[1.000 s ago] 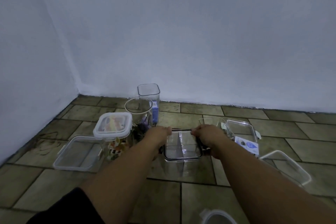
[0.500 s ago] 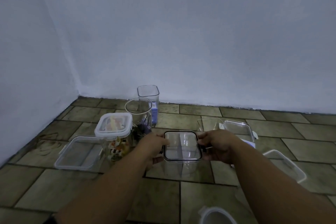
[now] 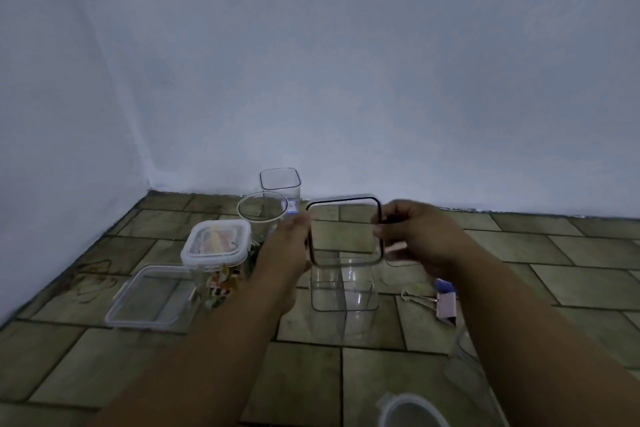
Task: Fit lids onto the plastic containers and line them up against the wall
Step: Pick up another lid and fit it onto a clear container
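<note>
A clear square container [image 3: 343, 288] with a black-rimmed lid [image 3: 344, 204] on top hangs above the tiled floor, tipped so the lid faces me. My left hand [image 3: 291, 246] grips its left side and my right hand [image 3: 412, 236] grips its right side at the rim. Against the back wall stands a tall square clear container [image 3: 280, 180], open on top. In front of that is a round clear container [image 3: 262, 210], also open. Left of my hands, a container with a white clip lid [image 3: 216, 243] holds colourful contents.
A flat clear lid [image 3: 149, 295] lies on the floor at the left. A pink binder clip [image 3: 445, 305] lies to the right of the held container. A round white-rimmed lid [image 3: 408, 409] shows at the bottom edge. Walls meet in a corner at the left.
Both hands have lifted the black-rimmed container off the floor and tipped it toward me. The view has tilted up, and the binder clip now shows.
</note>
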